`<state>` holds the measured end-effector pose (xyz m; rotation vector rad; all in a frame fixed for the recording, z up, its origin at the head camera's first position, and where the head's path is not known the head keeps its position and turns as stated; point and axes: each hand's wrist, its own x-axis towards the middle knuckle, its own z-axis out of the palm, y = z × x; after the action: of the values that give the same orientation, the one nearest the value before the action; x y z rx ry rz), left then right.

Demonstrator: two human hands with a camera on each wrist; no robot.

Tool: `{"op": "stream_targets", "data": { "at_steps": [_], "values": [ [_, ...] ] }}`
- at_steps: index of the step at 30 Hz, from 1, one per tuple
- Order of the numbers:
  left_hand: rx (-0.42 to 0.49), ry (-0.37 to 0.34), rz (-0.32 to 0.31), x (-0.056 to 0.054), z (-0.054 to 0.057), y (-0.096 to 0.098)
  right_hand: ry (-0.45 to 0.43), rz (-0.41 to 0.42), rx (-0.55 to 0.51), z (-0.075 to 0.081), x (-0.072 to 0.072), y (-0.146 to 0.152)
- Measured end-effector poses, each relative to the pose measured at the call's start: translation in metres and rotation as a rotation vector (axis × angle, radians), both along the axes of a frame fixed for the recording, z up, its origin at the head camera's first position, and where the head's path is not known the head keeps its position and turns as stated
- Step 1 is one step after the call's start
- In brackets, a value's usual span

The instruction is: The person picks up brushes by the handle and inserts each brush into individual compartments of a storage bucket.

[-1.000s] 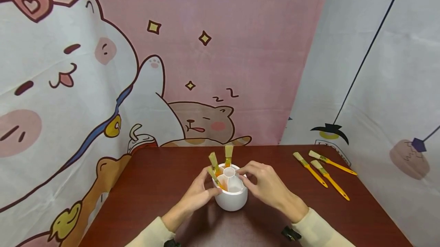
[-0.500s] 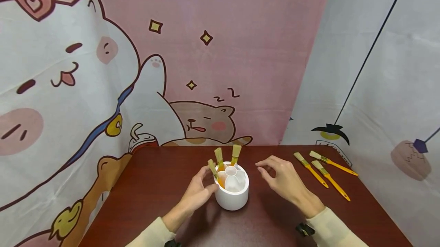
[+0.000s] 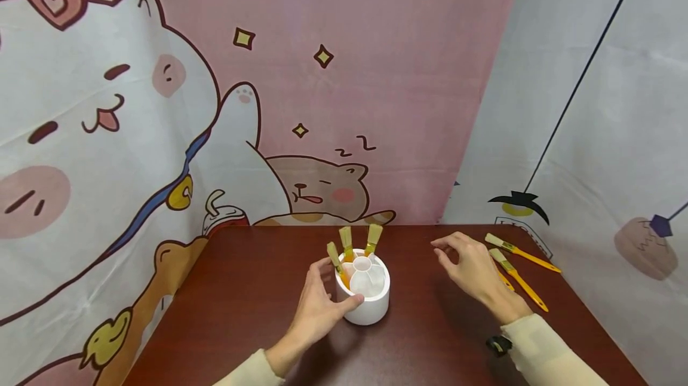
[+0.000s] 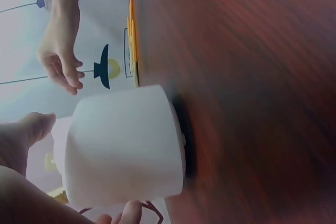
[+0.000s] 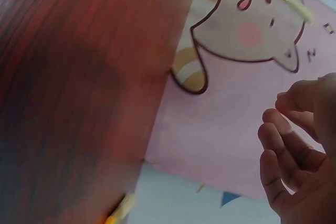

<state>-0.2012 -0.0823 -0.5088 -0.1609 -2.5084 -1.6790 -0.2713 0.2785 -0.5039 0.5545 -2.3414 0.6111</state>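
In the head view a white round holder (image 3: 371, 309) with a divided insert stands on the table. Three paintbrushes lean in its compartments, bristles up: a left brush (image 3: 333, 253), a middle brush (image 3: 346, 238) and a right brush (image 3: 374, 235). My left hand (image 3: 321, 302) holds the holder from its left side, thumb at the front rim and fingers around the side. The left wrist view shows the holder's wall (image 4: 123, 145) close up. My right hand (image 3: 470, 266) hovers over the table between the holder and the loose brushes, fingers loosely bent, holding nothing.
Three more brushes with yellow handles lie at the table's right: a far brush (image 3: 524, 253), a near brush (image 3: 520, 281) and one mostly hidden behind my right hand, its handle end (image 3: 506, 281) showing. Printed cloth (image 3: 408, 105) hangs behind the dark red table (image 3: 258, 278).
My right hand has left the holder's rim and moved right, towards the loose brushes. The standing brushes have shifted slightly right. My left thumb now reaches further along the front rim.
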Motion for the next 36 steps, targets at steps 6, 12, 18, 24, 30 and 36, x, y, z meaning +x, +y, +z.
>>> {"op": "stream_targets", "data": {
  "at_steps": [6, 12, 18, 24, 30, 36],
  "values": [
    [-0.022, 0.009, 0.011, 0.003, 0.001, 0.007, -0.056, -0.061, 0.001, -0.012, -0.009, 0.021],
    [-0.060, 0.011, 0.010, 0.002, 0.001, 0.004, -0.108, -0.105, 0.021, -0.026, -0.017, 0.040],
    [-0.032, 0.007, -0.031, 0.000, 0.002, -0.001, -0.157, -0.155, 0.028, -0.037, -0.020, 0.058],
    [0.031, -0.015, -0.076, -0.003, 0.004, -0.004, -0.240, -0.190, 0.037, -0.044, -0.024, 0.071],
    [0.061, -0.050, -0.103, -0.006, 0.006, -0.007, -0.317, -0.212, 0.063, -0.046, -0.033, 0.084],
    [0.083, -0.065, -0.124, -0.006, 0.006, -0.009, -0.392, -0.227, 0.075, -0.051, -0.041, 0.097]
  ]
}}
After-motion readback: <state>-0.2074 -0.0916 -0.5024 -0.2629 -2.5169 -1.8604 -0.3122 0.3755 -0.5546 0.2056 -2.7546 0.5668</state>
